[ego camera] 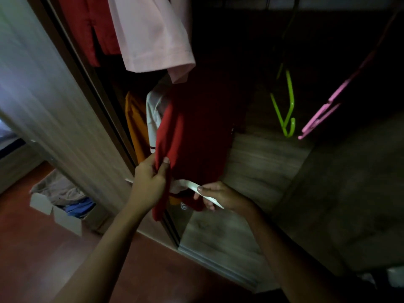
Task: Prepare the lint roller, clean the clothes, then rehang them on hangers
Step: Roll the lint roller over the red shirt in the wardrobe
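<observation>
Stage: cleaning/rehang, unfinished | left hand (150,180) pinches hanging red garment (192,136) | right hand (220,195) grips white handle (197,185), likely lint roller | green hanger (287,110), pink hanger (321,114) bare

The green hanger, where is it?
The green hanger hangs empty on the right inside the wardrobe, just left of the pink hanger, right of the red garment.

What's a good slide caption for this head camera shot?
At an open wardrobe, the left hand pinches a hanging red garment while the right hand holds a white lint roller handle against its hem.
</observation>
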Action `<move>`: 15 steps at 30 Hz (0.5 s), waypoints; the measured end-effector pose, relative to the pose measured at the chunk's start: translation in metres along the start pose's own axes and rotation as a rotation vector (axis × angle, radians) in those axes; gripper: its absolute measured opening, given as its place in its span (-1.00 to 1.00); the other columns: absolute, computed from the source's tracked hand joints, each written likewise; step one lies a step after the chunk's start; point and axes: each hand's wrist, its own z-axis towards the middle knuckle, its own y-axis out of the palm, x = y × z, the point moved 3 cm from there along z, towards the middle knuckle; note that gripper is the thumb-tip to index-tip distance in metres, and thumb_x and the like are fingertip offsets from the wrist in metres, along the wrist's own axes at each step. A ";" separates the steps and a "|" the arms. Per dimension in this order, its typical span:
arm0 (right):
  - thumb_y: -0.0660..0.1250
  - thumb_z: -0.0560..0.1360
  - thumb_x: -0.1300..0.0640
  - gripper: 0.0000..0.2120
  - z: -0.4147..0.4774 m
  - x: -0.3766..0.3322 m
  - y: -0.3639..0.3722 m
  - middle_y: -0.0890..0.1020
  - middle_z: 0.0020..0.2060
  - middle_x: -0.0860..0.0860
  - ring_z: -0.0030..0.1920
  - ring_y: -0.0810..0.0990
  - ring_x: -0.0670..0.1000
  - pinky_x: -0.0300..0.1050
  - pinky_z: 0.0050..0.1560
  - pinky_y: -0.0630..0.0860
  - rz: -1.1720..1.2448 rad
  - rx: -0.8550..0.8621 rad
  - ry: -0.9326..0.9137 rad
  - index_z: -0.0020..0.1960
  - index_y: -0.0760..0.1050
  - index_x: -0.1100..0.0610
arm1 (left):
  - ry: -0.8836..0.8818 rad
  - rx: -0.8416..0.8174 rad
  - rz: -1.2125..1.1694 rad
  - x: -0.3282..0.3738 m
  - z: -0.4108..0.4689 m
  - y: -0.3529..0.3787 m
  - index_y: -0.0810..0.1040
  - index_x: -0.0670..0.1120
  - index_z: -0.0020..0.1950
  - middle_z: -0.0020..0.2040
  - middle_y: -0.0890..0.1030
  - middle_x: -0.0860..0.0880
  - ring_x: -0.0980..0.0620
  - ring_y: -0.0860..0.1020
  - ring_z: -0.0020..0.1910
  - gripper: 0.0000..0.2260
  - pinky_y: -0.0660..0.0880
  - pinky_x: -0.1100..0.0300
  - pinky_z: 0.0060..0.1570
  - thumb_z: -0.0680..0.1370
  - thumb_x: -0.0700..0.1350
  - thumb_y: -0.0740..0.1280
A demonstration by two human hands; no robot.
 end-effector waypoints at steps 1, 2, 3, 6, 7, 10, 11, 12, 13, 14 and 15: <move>0.25 0.62 -0.02 -0.63 -0.006 -0.002 0.000 0.43 -0.48 0.08 -0.48 0.39 -0.01 -0.16 -0.40 0.35 -0.010 0.023 -0.006 0.04 0.62 0.29 | 0.013 -0.008 -0.003 0.000 -0.001 0.002 0.53 -0.13 -0.14 -0.23 0.63 -0.17 -0.13 0.61 -0.26 -0.76 0.54 0.00 -0.24 0.67 -0.08 0.21; 0.24 0.62 -0.01 -0.65 -0.014 -0.003 -0.001 0.43 -0.48 0.08 -0.47 0.40 -0.01 -0.16 -0.38 0.36 -0.019 0.053 -0.011 0.03 0.63 0.25 | 0.024 -0.011 -0.001 0.000 -0.001 0.003 0.52 -0.12 -0.17 -0.26 0.61 -0.18 -0.14 0.60 -0.28 -0.75 0.53 -0.02 -0.26 0.67 -0.08 0.22; 0.24 0.62 -0.02 -0.67 -0.023 -0.005 -0.001 0.43 -0.48 0.08 -0.47 0.40 -0.01 -0.16 -0.37 0.36 -0.026 0.093 -0.013 0.02 0.63 0.22 | 0.031 -0.021 -0.001 0.000 -0.001 0.004 0.51 -0.10 -0.20 -0.28 0.61 -0.16 -0.13 0.59 -0.30 -0.74 0.53 -0.04 -0.26 0.67 -0.08 0.23; 0.23 0.64 0.00 -0.71 -0.057 -0.005 0.004 0.46 -0.52 -0.02 -0.50 0.41 -0.05 -0.14 -0.39 0.32 -0.023 0.298 -0.003 0.01 0.63 0.18 | 0.065 -0.092 -0.003 -0.001 -0.001 0.008 0.56 -0.04 -0.17 -0.28 0.64 -0.07 -0.05 0.62 -0.29 -0.77 0.55 -0.06 -0.23 0.66 -0.05 0.25; 0.23 0.65 0.03 -0.73 -0.068 -0.003 0.006 0.46 -0.53 -0.05 -0.51 0.40 -0.07 -0.16 -0.41 0.32 -0.018 0.411 -0.002 0.01 0.62 0.18 | 0.087 -0.115 -0.008 -0.002 -0.002 0.008 0.59 -0.04 -0.13 -0.26 0.65 -0.04 -0.02 0.62 -0.27 -0.79 0.56 -0.05 -0.21 0.65 -0.03 0.26; 0.30 0.58 -0.06 -0.71 -0.103 0.006 0.020 0.43 -0.48 -0.04 -0.51 0.37 -0.07 -0.20 -0.50 0.29 0.058 0.753 -0.064 0.02 0.57 0.17 | 0.179 -0.228 -0.017 -0.006 -0.010 0.012 0.64 -0.05 -0.03 -0.20 0.68 -0.04 -0.03 0.64 -0.20 -0.75 0.58 -0.07 -0.16 0.62 0.07 0.26; 0.32 0.54 -0.12 -0.72 -0.116 0.009 0.030 0.43 -0.46 -0.04 -0.49 0.36 -0.06 -0.19 -0.49 0.28 0.090 0.850 -0.076 0.00 0.56 0.10 | 0.223 -0.281 -0.012 -0.006 -0.016 0.015 0.65 -0.06 0.00 -0.18 0.68 -0.04 -0.03 0.64 -0.19 -0.74 0.58 -0.06 -0.14 0.61 0.07 0.24; 0.32 0.53 -0.14 -0.74 -0.129 0.014 0.041 0.43 -0.44 -0.04 -0.46 0.37 -0.06 -0.18 -0.48 0.29 0.118 0.941 -0.076 -0.02 0.54 0.07 | 0.272 -0.333 -0.017 -0.007 -0.025 0.018 0.65 -0.07 0.01 -0.15 0.69 -0.04 -0.03 0.64 -0.17 -0.74 0.58 -0.03 -0.11 0.60 0.05 0.24; 0.31 0.56 -0.10 -0.75 -0.143 0.019 0.053 0.43 -0.42 -0.03 -0.45 0.38 -0.06 -0.18 -0.47 0.30 0.135 1.027 -0.064 -0.01 0.52 0.09 | 0.317 -0.383 -0.025 -0.008 -0.035 0.021 0.67 -0.08 0.03 -0.10 0.70 -0.03 -0.01 0.64 -0.13 -0.74 0.58 0.00 -0.07 0.60 0.02 0.25; 0.30 0.60 -0.05 -0.77 -0.156 0.026 0.067 0.43 -0.40 -0.02 -0.44 0.39 -0.07 -0.19 -0.47 0.31 0.156 1.107 -0.055 0.00 0.49 0.13 | 0.365 -0.423 -0.032 -0.009 -0.045 0.025 0.68 -0.09 0.06 -0.06 0.71 -0.02 0.01 0.65 -0.08 -0.74 0.57 0.03 -0.01 0.59 0.00 0.25; 0.28 0.62 0.00 -0.80 -0.170 0.031 0.083 0.43 -0.40 -0.02 -0.44 0.40 -0.08 -0.21 -0.47 0.33 0.166 1.176 -0.044 0.00 0.47 0.15 | 0.411 -0.458 -0.026 -0.011 -0.055 0.030 0.69 -0.09 0.09 -0.02 0.72 -0.02 0.01 0.65 -0.04 -0.74 0.56 0.04 0.04 0.58 -0.01 0.26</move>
